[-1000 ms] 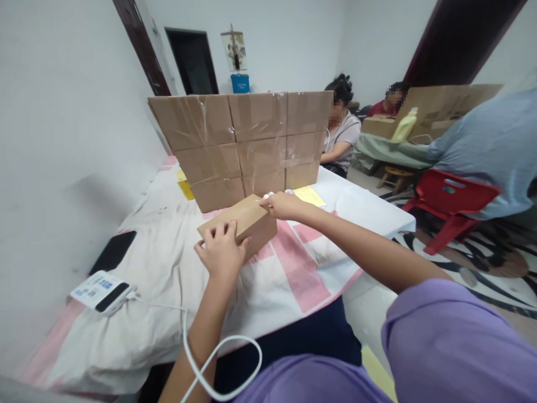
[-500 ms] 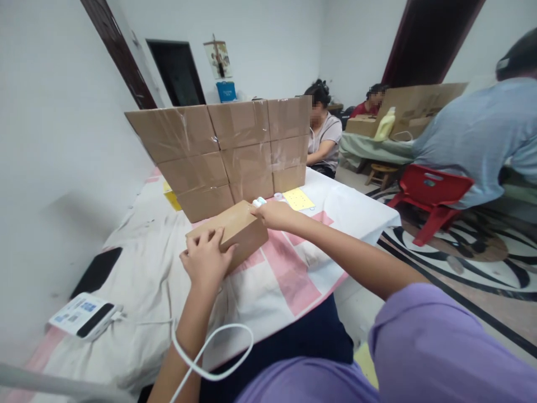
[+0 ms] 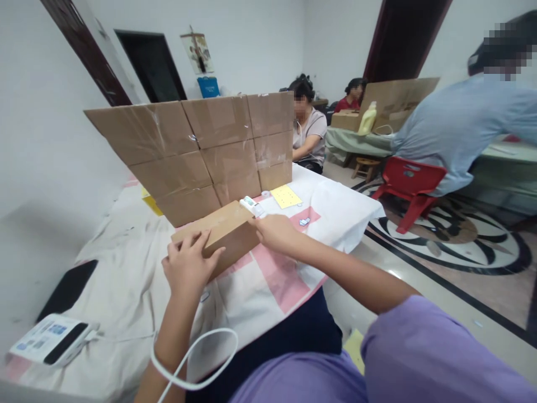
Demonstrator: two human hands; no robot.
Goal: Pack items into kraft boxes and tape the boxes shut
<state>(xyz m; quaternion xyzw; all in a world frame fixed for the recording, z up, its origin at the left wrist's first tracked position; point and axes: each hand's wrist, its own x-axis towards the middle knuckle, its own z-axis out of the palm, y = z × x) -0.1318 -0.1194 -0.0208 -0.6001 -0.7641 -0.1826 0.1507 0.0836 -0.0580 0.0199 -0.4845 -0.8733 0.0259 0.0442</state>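
Note:
A closed cardboard box [image 3: 222, 221] lies on the cloth-covered table in front of me. My left hand [image 3: 187, 260] holds its left part, fingers spread over the top and thumb against the near side. At the box's right end is my right hand [image 3: 272, 232], its fingers curled together against the near corner. What those fingers pinch, if anything, is too small to make out. Just beyond that end lies a small white object with a greenish label [image 3: 250, 206], partly hidden by the box.
A taped cardboard screen [image 3: 210, 148] stands behind the box. A yellow sheet [image 3: 286, 196] and a small tape roll [image 3: 265, 194] lie to the right. On the left are a white device [image 3: 50, 338] with a cable and a dark flat object [image 3: 69, 288]. Several people sit beyond.
My right hand has slid down from the box's top right corner toward its near side, uncovering more of the white object. The left hand keeps its place. The view has turned right.

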